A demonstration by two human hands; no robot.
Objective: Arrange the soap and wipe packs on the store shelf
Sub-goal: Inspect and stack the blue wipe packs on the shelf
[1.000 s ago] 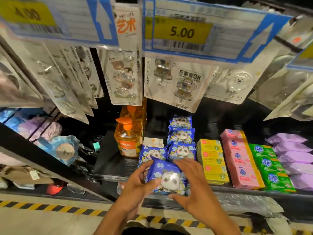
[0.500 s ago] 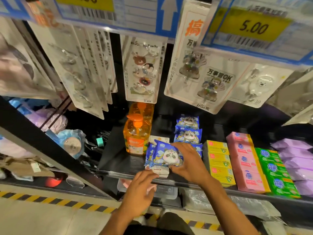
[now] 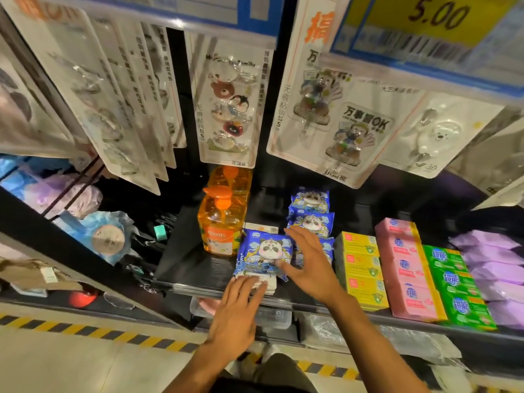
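Note:
A blue panda wipe pack [image 3: 265, 252] lies on the black shelf [image 3: 195, 270] near its front edge, on top of a white box [image 3: 269, 285]. My right hand [image 3: 310, 262] rests beside the pack with fingers spread, its thumb touching the pack's lower right corner. Straight fingers of my left hand [image 3: 238, 310] press the front of the white box under the pack. More panda packs [image 3: 310, 219] run back in a row behind. Yellow soap boxes [image 3: 361, 268], pink soap boxes [image 3: 405, 265] and green soap boxes [image 3: 453, 282] stand in rows to the right.
Orange pump bottles [image 3: 219, 222] stand left of the packs. Purple packs [image 3: 496, 268] fill the far right. Hanging hook cards [image 3: 229, 103] and a 5.00 price tag [image 3: 431, 21] hang low over the shelf. A clear container [image 3: 272, 316] sits on the shelf below.
My right hand has set the panda pack down at the shelf front and spread its fingers off it. My left hand has come up from below to the white box's front.

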